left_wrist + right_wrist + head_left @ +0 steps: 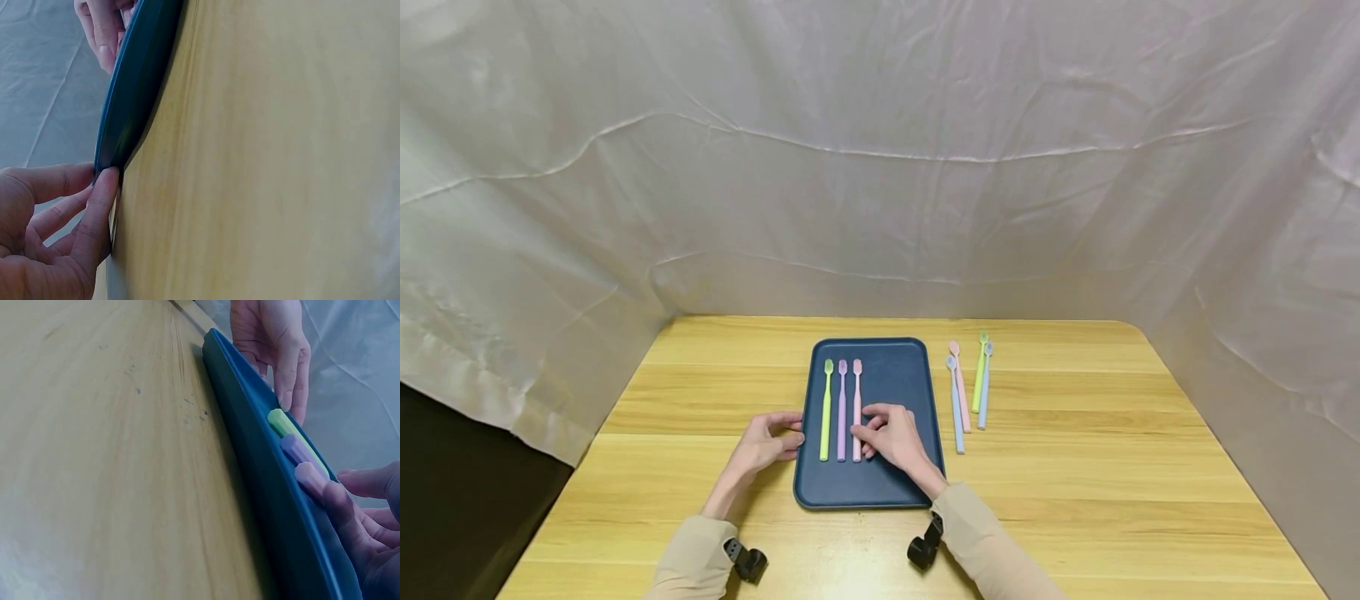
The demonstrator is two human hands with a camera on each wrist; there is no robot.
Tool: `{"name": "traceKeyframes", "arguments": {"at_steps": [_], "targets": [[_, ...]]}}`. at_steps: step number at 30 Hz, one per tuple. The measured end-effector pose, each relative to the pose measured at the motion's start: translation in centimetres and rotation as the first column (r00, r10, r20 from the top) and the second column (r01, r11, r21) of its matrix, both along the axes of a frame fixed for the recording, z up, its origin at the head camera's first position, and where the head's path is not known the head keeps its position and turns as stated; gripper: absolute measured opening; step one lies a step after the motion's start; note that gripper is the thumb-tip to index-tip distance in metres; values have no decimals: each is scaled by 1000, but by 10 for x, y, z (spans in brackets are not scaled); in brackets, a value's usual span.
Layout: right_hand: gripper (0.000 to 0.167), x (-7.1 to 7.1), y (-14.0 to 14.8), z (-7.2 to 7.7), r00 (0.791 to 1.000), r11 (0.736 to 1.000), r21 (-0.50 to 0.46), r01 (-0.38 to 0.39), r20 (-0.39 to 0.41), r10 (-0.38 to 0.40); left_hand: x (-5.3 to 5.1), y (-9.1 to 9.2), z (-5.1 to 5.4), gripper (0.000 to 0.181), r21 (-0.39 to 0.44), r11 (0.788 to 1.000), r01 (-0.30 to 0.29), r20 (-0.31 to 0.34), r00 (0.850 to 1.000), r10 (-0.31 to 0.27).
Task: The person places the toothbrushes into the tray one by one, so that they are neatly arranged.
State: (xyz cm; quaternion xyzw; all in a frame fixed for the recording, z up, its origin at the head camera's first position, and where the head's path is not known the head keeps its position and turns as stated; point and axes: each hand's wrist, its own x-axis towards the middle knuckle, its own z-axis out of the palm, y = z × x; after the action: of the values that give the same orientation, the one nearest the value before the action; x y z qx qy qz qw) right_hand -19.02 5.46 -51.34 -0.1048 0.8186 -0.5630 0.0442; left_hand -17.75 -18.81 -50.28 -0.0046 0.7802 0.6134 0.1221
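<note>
Nearest me, two beige sleeves are coming in over the wood-grain surface (1075,467), the left sleeve (694,554) and the right sleeve (992,546), and a small black device is sitting at each wrist.

A little farther in, a dark blue tray (891,375) with rounded corners and a low raised rim is lying on the surface, its short near side facing the person. The right hand (891,435) is reaching over the tray's floor, thumb and forefinger pinching the lower handle of a pink toothbrush (857,396) in there. The left hand (767,442) is pinching the tray's left edge between thumb and fingers.

Inside the tray, three toothbrushes are lying side by side — a yellow-green toothbrush (825,417) nearest the left rim, a purple toothbrush (842,417) in the middle, and the pink one just beside it. They are running nearly parallel, apart from one another, with their heads pointing away from the person and their handle ends roughly level. The tray's right part is carrying no brush.

Beyond the tray's right rim, four more are resting directly on the surface, heads also pointing away: from left to right, a blue toothbrush (957,412), a second pink toothbrush (963,400), a second yellow-green toothbrush (978,383) and a second blue toothbrush (984,400), making two close pairs.

Farthest off, pale, creased cloth (880,208) is hanging behind the surface.
</note>
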Motion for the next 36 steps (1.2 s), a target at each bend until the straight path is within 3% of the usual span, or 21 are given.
{"name": "traceKeyframes", "arguments": {"at_steps": [10,21,26,31,36], "targets": [[38,4,15,6,998,999,-22,27,-49,-28,0,0,1,45,-5,1000,1,-1,1000,-1],[36,6,56,8,998,988,-151,42,-34,-48,0,1,0,44,-17,1000,-24,12,1000,25],[33,5,83,8,989,971,-194,138,-16,-144,0,1,-1,43,-17,1000,-21,8,1000,21],[31,2,113,4,961,927,-256,273,27,-275,-1,1,-2,43,-11,1000,-12,3,1000,12],[34,-2,141,1,935,891,-285,354,83,-345,0,1,-1,43,-13,1000,-16,3,1000,16]]}}
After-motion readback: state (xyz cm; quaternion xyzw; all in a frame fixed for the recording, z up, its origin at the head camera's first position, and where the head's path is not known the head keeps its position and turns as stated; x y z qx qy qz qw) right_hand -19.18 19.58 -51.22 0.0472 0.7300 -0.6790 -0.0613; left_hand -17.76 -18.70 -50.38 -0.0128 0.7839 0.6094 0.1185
